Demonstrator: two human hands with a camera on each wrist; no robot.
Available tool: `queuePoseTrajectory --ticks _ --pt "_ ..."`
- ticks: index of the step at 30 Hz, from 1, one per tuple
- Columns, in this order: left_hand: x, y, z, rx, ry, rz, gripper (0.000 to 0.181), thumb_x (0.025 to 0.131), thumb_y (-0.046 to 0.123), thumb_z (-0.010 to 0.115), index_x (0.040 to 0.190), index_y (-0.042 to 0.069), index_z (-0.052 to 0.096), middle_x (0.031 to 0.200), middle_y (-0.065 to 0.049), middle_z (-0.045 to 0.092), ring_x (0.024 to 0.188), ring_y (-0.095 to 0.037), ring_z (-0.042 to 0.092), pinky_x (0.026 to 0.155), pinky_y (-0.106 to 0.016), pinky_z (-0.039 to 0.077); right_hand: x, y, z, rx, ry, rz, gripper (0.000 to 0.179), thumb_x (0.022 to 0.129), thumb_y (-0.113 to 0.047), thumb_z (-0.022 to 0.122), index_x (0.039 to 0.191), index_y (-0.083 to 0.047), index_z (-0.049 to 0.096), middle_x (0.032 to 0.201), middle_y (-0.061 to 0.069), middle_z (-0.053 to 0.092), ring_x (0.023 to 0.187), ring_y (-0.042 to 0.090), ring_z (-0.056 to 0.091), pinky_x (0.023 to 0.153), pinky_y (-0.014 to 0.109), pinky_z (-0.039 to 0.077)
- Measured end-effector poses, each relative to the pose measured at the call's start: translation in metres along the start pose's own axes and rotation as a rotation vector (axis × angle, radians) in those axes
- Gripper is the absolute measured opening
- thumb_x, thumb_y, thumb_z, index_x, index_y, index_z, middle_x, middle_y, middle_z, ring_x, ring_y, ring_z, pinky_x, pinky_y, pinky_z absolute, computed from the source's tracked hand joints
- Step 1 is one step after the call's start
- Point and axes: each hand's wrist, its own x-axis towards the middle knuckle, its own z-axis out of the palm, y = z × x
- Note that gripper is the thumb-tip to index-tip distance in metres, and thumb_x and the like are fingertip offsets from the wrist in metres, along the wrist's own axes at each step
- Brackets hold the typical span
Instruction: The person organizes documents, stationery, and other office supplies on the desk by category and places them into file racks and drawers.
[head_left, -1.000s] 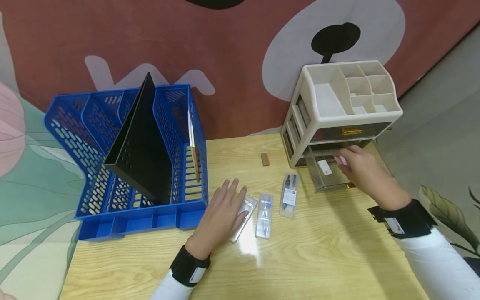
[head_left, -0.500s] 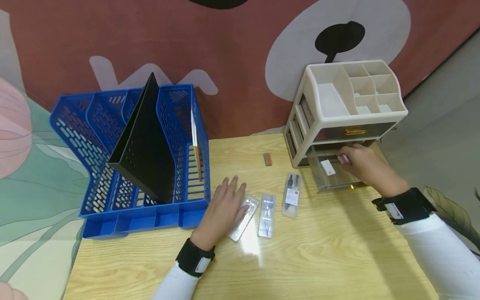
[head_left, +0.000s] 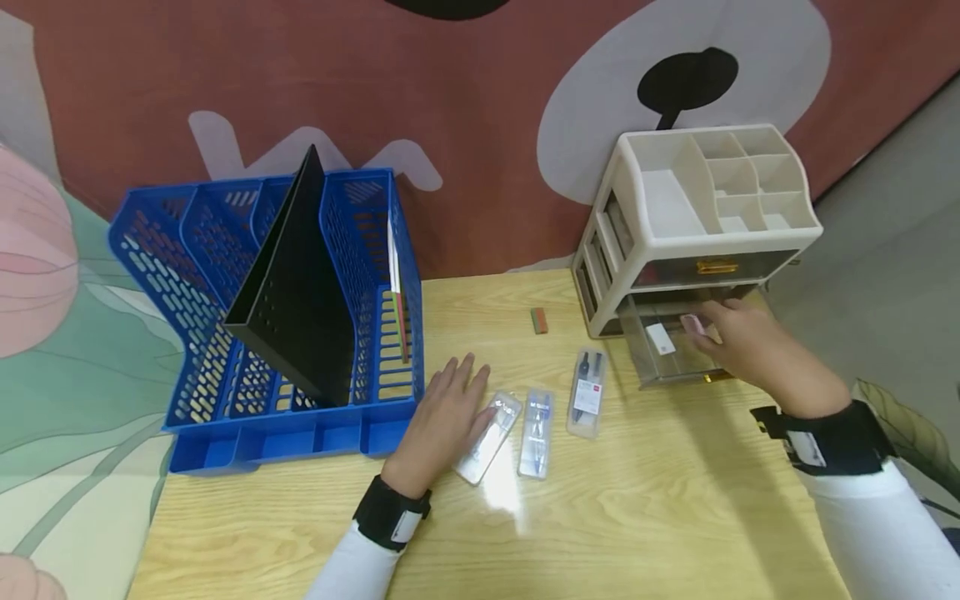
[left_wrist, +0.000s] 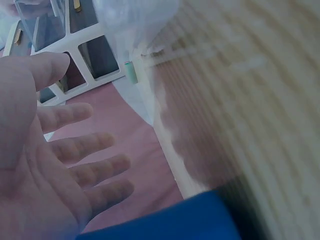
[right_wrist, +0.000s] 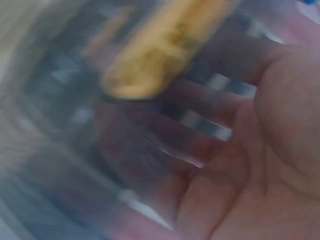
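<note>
Here, the right of 2 hands (head_left: pixel 752 347) touches a pink block (head_left: pixel 692 326).

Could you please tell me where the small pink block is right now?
In the head view, the pink block is on the right, held by the right hand at the open drawer, just right of the white block.

- Left hand (left_wrist: pixel 45 165), palm showing, fingers extended and apart
- White drawer unit (left_wrist: pixel 74 43) behind its thumb
- Small green block (left_wrist: pixel 131 72) near the unit
- Wood-grained table (left_wrist: pixel 270 100) at right
- Blue edge (left_wrist: pixel 165 220) below
</note>
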Motion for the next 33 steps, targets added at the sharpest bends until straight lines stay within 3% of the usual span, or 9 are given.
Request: queuePoseTrajectory --ticks 2,5,12,20,25,30,33 --pt "0.001 0.0 0.001 0.001 0.001 0.002 0.058 0.098 0.043 0.05 0.144 0.008 0.046 0.152 -0.022 0.039 0.138 -0.041 0.034 0.11 -0.058 0.035 -0.006 -0.011 -0.008 0.002 -0.042 0.028 0.037 0.094 -0.018 0.06 0.118 0.01 0.056 0.108 0.037 0.063 0.095 0.053 0.059 0.074 0.065 0.051" --pt "0.001 0.0 0.002 0.001 0.004 -0.002 0.058 0.098 0.044 0.049 0.145 0.009 0.045 0.152 -0.022 0.038 0.138 -0.041 0.034 0.11 -0.057 0.035 -0.013 -0.027 -0.017 0.004 -0.019 0.011 0.035 0.094 -0.019 0.06 0.114 0.009 0.057 0.102 0.033 0.065 0.088 0.047 0.063 0.07 0.062 0.054" --pt "0.001 0.0 0.004 -0.034 0.006 -0.028 0.062 0.097 0.045 0.05 0.147 0.009 0.041 0.153 -0.021 0.037 0.139 -0.04 0.032 0.111 -0.058 0.034 -0.013 -0.064 -0.022 0.015 0.234 -0.138 0.019 0.087 -0.012 0.068 0.101 0.0 0.065 0.085 0.016 0.069 0.072 0.03 0.066 0.059 0.05 0.057" --pt "-0.004 0.001 0.007 -0.045 -0.02 -0.042 0.064 0.098 0.047 0.048 0.149 0.009 0.037 0.155 -0.022 0.034 0.14 -0.042 0.03 0.112 -0.057 0.032 -0.001 -0.101 -0.007 0.095 0.336 -0.237 0.029 0.087 -0.011 0.067 0.114 0.0 0.064 0.103 0.018 0.067 0.085 0.03 0.066 0.066 0.05 0.058" --pt "-0.008 0.002 0.006 -0.019 -0.023 -0.031 0.066 0.098 0.048 0.046 0.15 0.009 0.037 0.155 -0.022 0.034 0.139 -0.042 0.032 0.111 -0.057 0.034 0.008 -0.115 0.008 0.155 0.32 -0.277 0.041 0.087 -0.01 0.067 0.125 0.002 0.057 0.119 0.021 0.061 0.101 0.035 0.061 0.078 0.053 0.057" --pt "-0.012 0.003 0.004 0.011 -0.015 -0.023 0.065 0.097 0.047 0.049 0.148 0.008 0.039 0.154 -0.023 0.036 0.138 -0.042 0.034 0.11 -0.057 0.036 0.018 -0.126 0.031 0.184 0.279 -0.247 0.056 0.088 -0.013 0.067 0.137 0.003 0.046 0.135 0.026 0.049 0.121 0.042 0.049 0.095 0.06 0.047" --pt "-0.015 0.004 0.004 0.015 -0.028 -0.013 0.066 0.097 0.047 0.049 0.148 0.008 0.039 0.154 -0.023 0.036 0.138 -0.043 0.034 0.11 -0.057 0.036 0.027 -0.128 0.048 0.197 0.249 -0.224 0.063 0.088 -0.014 0.066 0.143 0.001 0.04 0.142 0.029 0.043 0.126 0.045 0.044 0.097 0.061 0.047"
